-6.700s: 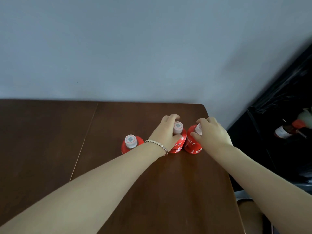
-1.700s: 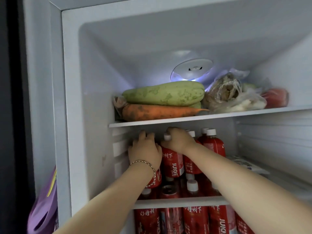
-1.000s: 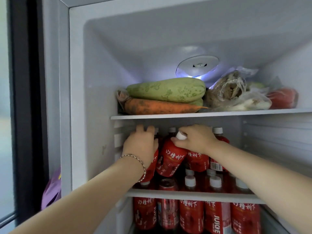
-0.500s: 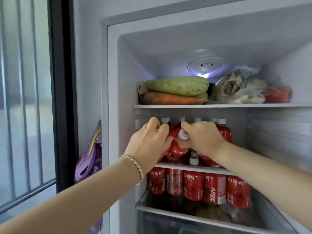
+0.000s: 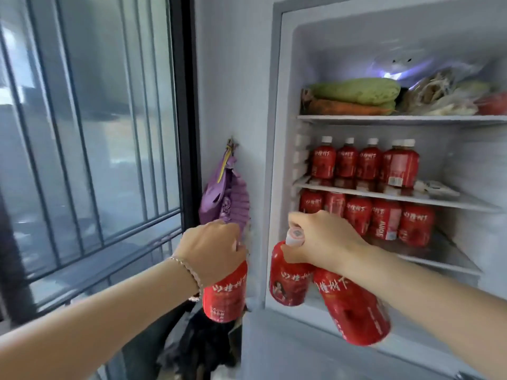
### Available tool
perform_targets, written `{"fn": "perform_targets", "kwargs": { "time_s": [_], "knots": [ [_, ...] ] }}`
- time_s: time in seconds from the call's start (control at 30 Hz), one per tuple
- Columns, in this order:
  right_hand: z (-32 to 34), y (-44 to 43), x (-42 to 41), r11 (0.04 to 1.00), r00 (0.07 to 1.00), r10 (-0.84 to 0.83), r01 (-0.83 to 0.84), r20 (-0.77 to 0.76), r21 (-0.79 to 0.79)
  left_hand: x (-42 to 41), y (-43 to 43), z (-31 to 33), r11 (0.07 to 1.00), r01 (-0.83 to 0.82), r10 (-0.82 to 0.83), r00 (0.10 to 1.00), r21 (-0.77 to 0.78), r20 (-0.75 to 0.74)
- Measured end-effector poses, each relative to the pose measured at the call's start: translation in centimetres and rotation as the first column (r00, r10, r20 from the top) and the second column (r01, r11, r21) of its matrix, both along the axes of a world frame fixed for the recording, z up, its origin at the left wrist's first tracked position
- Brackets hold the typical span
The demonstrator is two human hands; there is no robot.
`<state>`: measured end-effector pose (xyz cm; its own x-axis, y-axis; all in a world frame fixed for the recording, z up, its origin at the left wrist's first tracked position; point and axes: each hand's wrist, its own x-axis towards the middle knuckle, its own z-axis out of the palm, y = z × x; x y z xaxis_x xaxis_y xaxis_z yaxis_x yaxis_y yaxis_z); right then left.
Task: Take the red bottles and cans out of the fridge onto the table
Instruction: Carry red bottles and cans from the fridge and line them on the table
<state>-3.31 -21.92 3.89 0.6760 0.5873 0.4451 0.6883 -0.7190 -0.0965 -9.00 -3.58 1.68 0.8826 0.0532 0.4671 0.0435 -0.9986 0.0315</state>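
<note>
Right hand (image 5: 323,242) and left hand (image 5: 214,248) hang just outside the fridge (image 5: 285,105). Beyond them, two shelf rows (image 5: 365,165) of red bottles wait, so most work likely remains. Right grips two bottles (image 5: 288,281) by the necks, left one bottle (image 5: 225,294); desk out of view.

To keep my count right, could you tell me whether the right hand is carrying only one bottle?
No, the right hand grips two bottles: a white-capped bottle and a tilted bottle beside it.
</note>
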Motion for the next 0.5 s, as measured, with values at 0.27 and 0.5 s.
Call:
{"fn": "perform_targets", "kwargs": {
  "time_s": [0.27, 0.5],
  "knots": [
    [-6.7, 7.6, -10.6, 0.917, 0.915, 0.388, -0.395, -0.109, -0.049, -16.8, 4.3, -8.5, 0.925, -0.377, 0.378, 0.914, 0.035, -0.146],
    [-11.3, 11.0, -24.1, 0.633, 0.651, 0.756, -0.752, -0.059, -0.187, -36.0, -0.1, -13.8, 0.639, -0.768, 0.756, 0.621, 0.030, -0.207]
  ]
}}
